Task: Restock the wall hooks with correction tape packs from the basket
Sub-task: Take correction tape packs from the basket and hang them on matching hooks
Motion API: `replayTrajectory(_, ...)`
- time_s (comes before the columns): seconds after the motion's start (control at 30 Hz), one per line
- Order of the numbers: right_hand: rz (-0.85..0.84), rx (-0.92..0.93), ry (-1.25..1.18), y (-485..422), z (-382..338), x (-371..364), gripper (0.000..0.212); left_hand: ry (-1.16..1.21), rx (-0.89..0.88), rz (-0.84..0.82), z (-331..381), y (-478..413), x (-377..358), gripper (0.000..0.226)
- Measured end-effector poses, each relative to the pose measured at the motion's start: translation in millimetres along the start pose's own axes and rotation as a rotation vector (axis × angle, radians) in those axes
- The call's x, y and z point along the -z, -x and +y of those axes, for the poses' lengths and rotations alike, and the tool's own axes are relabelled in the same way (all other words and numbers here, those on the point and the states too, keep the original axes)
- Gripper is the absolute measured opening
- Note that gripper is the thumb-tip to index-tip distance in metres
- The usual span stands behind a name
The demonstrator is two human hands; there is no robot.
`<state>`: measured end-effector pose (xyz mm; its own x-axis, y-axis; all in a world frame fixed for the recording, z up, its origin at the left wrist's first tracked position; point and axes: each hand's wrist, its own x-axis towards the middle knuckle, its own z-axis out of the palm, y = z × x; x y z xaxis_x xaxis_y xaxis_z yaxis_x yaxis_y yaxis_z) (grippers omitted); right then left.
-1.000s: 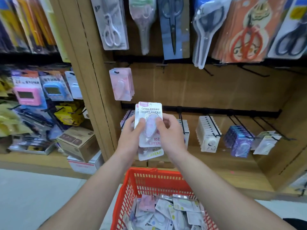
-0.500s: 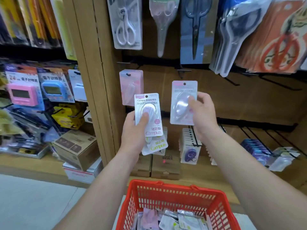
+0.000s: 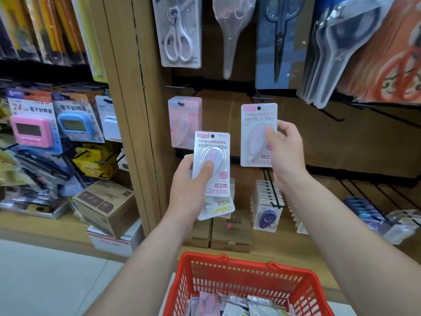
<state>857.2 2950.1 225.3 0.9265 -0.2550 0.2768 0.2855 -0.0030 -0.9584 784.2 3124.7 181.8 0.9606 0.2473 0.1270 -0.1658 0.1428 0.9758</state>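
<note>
My left hand (image 3: 189, 188) grips a small stack of correction tape packs (image 3: 213, 156), a pink one in front and a yellow-green one behind it. My right hand (image 3: 284, 149) holds a single pink pack (image 3: 256, 131) upright in front of the wooden back panel, its hang hole just below a black wall hook (image 3: 258, 98). A few pink packs (image 3: 183, 122) hang on the hook to the left. The red basket (image 3: 246, 267) below holds several more packs.
Scissors packs (image 3: 180, 30) hang on the row above. White and purple tape packs (image 3: 266, 201) fill lower hooks, and bare hooks (image 3: 364, 190) stick out at the right. A wooden post (image 3: 127, 110) divides off shelves with timers (image 3: 32, 124) and cardboard boxes (image 3: 104, 206).
My right hand took one pink pack off the stack and lifted it up and right toward the wall hook. My left hand stayed with the rest of the stack. The view tilted upward.
</note>
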Motion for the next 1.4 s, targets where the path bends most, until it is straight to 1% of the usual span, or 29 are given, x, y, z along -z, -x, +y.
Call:
replayTrajectory(0.17, 0.052, -0.008, 0.040, -4.2, -0.1, -5.4, 0.020, -0.012, -0.010, 0.004, -0.6, 0.6, 2.0, 0.013)
replayTrajectory(0.43, 0.155, 0.029, 0.073, -1.2, 6.3, -9.7, 0.015, -0.033, 0.002, 0.018, -1.9, 4.6, 3.7, 0.018)
replayTrajectory(0.53, 0.145, 0.004, 0.117, -6.8, 6.2, -12.5, 0.016, -0.038, 0.007, 0.016, -2.3, 5.4, 4.1, 0.018)
replayTrajectory(0.6, 0.116, -0.080, 0.129, -13.5, 3.1, -16.6, 0.021, -0.036, 0.011, 0.012, -2.6, 5.7, 3.5, 0.018)
replayTrajectory(0.67, 0.094, -0.169, 0.164, -22.7, 4.7, -18.5, 0.032, -0.037, 0.018, 0.013, -2.9, 5.8, 3.6, 0.018)
replayTrajectory(0.73, 0.129, -0.176, 0.326, -21.1, 8.1, -16.6, 0.046, -0.027, 0.017, 0.015, -3.9, 5.1, 4.2, 0.020)
replayTrajectory(0.77, 0.161, -0.154, 0.403, -14.0, 11.6, -14.5, 0.049, -0.017, 0.016, 0.017, -4.0, 4.7, 4.7, 0.021)
replayTrajectory(0.8, 0.168, -0.130, 0.427, -3.2, 15.5, -12.4, 0.046, -0.006, 0.014, 0.021, -4.2, 4.1, 4.5, 0.023)
replayTrajectory(0.83, 0.125, -0.115, 0.386, 10.0, 19.5, -10.1, 0.039, 0.003, 0.011, 0.026, -4.5, 3.5, 4.1, 0.025)
replayTrajectory(0.87, 0.027, -0.124, 0.301, 24.3, 23.0, -8.9, 0.030, 0.011, 0.005, 0.031, -5.8, 2.2, 3.4, 0.027)
replayTrajectory(0.9, -0.106, -0.162, 0.226, 38.0, 25.4, -9.3, 0.022, 0.013, -0.002, 0.033, -7.2, 0.9, 2.5, 0.028)
replayTrajectory(0.93, -0.235, -0.199, 0.178, 50.4, 25.6, -10.9, 0.020, 0.009, -0.012, 0.032, -8.4, 0.4, 0.9, 0.029)
replayTrajectory(0.97, -0.321, -0.215, 0.148, 58.4, 27.6, -12.3, 0.020, -0.007, -0.022, 0.027, -9.3, 0.3, -0.8, 0.031)
replayTrajectory(1.0, -0.354, -0.221, 0.125, 63.3, 29.3, -14.3, 0.021, -0.026, -0.032, 0.021, -10.2, 0.4, -2.9, 0.034)
replayTrajectory(1.07, -0.327, -0.232, 0.099, 64.5, 30.7, -16.8, 0.022, -0.058, -0.038, 0.016, -11.0, 1.3, -5.6, 0.039)
replayTrajectory(1.1, -0.308, -0.233, 0.089, 63.1, 30.8, -16.0, 0.020, -0.064, -0.036, 0.022, -11.4, 1.1, -5.9, 0.038)
replayTrajectory(1.2, -0.251, -0.195, 0.016, 55.4, 25.8, -8.5, 0.013, -0.061, -0.007, 0.041, -11.7, -2.6, -2.4, 0.026)
replayTrajectory(1.3, -0.175, -0.134, 0.026, 39.4, 14.8, 1.4, 0.015, -0.067, -0.003, 0.018, -9.3, -4.4, 2.6, 0.044)
replayTrajectory(1.4, -0.117, -0.073, 0.055, 21.5, 3.3, 5.3, 0.020, -0.054, -0.019, -0.011, -5.6, -1.5, 6.9, 0.053)
